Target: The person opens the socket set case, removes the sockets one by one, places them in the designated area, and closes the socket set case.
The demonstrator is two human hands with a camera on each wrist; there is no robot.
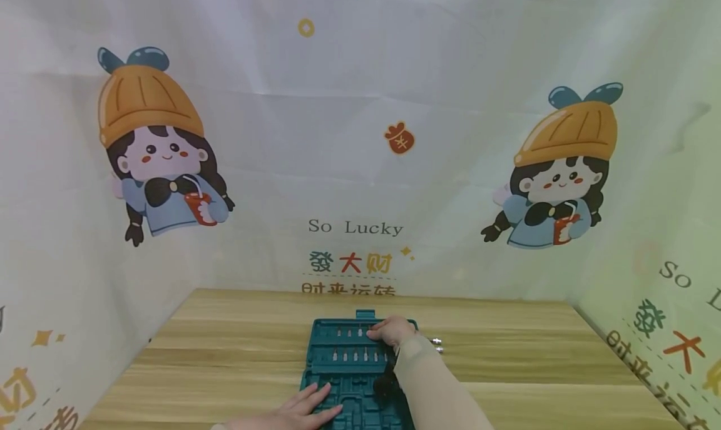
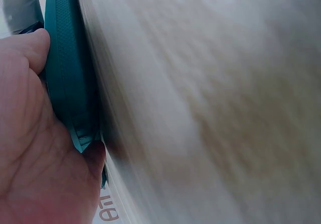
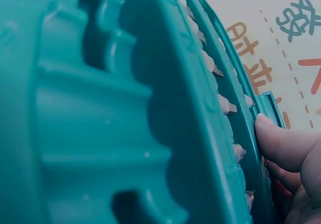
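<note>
A teal plastic tool case [image 1: 323, 370] lies open on the wooden table [image 1: 225, 355], with rows of small metal bits [image 1: 352, 355] in its far part. My left hand [image 1: 306, 408] rests flat on the case's near left part, fingers straight. In the left wrist view the palm [image 2: 35, 158] lies against the case's edge [image 2: 65, 58]. My right hand [image 1: 394, 330] is on the far right of the case. One of its fingertips [image 3: 281, 143] touches the case's far rim [image 3: 246, 133] beside the bits [image 3: 225, 105]. Whether it holds anything is hidden.
A dark tool [image 1: 385, 383] sits in the case under my right forearm. Small shiny metal pieces [image 1: 436, 342] lie on the table just right of the case. Printed cloth walls [image 1: 360, 167] close in the table at the back and both sides.
</note>
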